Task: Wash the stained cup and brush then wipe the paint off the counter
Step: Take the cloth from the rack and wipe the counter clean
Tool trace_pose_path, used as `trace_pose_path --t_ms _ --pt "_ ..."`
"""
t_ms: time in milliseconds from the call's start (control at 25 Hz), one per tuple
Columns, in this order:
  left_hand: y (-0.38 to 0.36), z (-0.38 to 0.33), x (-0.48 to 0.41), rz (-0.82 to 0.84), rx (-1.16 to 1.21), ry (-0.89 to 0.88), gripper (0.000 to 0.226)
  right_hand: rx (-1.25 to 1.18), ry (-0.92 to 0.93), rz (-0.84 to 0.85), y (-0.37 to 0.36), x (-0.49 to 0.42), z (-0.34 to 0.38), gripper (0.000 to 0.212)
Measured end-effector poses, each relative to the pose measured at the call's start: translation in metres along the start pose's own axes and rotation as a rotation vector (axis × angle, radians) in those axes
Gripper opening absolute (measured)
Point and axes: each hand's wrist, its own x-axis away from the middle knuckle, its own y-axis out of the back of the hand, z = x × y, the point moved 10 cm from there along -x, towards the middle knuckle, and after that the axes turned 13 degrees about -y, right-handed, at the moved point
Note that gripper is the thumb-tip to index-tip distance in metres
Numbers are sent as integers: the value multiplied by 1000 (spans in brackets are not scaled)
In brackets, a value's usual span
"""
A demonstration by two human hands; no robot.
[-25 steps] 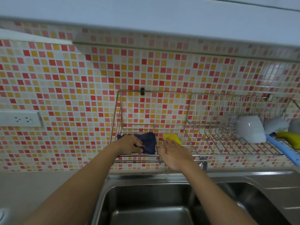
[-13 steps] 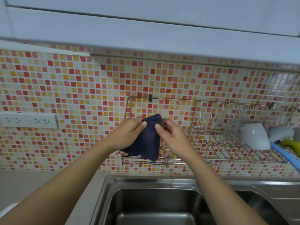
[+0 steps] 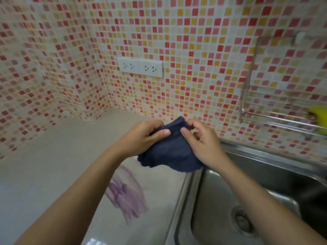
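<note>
The soft, dark navy terry cloth (image 3: pixel 169 154) hangs bunched above the smooth pale grey counter (image 3: pixel 53 165), near its edge with the stainless steel sink (image 3: pixel 265 174). The left hand (image 3: pixel 141 137) and right hand (image 3: pixel 200 140) each pinch its top fold. It looks light, limp and easy to grip. It is probably best gathered into a pad for the streaky purple paint smear (image 3: pixel 125 195) — just below, beside the sink edge.

White outlet (image 3: pixel 140 67) on mosaic wall (image 3: pixel 194 50) — wire rack (image 3: pixel 276 119) holds yellow sponge (image 3: pixel 319 119).
</note>
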Motion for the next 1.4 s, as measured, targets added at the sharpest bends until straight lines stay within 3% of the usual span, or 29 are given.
trace_pose_path --t_ms 120,280,480,640,680,760,840,920,1000,1120,1200,1280,1360,1400 --pt "2 72 83 96 89 158 14 -14 -48 161 -107 10 -15 14" --pt "47 169 145 130 -156 251 13 -5 -63 282 -226 -8 -10 4" --pt "87 248 196 85 -380 63 12 170 -19 226 -322 -40 -6 17" --pt "22 308 284 326 -215 115 35 468 94 352 -391 -6 -32 25" --pt "8 317 307 389 -157 134 44 455 76 343 -394 5 -42 30" --pt "0 326 323 384 -72 147 51 349 -127 256 -373 26 -69 36" --pt "3 322 304 362 -203 34 46 334 -296 51 -322 43 -99 33" --pt "-18 321 285 471 -387 -105 53 467 -402 -118 -264 61 -128 37" --pt "-48 338 276 579 -437 -100 55 645 -559 -202 -216 77 -164 49" --pt "-59 389 226 453 -429 241 54 833 -776 -186 -184 101 -208 70" --pt "-62 403 187 354 -386 463 57 877 -790 -116 -191 109 -221 75" --pt "-78 380 184 332 -378 423 59 891 -805 -88 -196 112 -226 76" --pt "-86 346 223 377 -409 261 63 898 -804 -120 -194 113 -225 74" --pt "-74 342 249 374 -423 273 64 905 -794 -140 -194 114 -224 72"
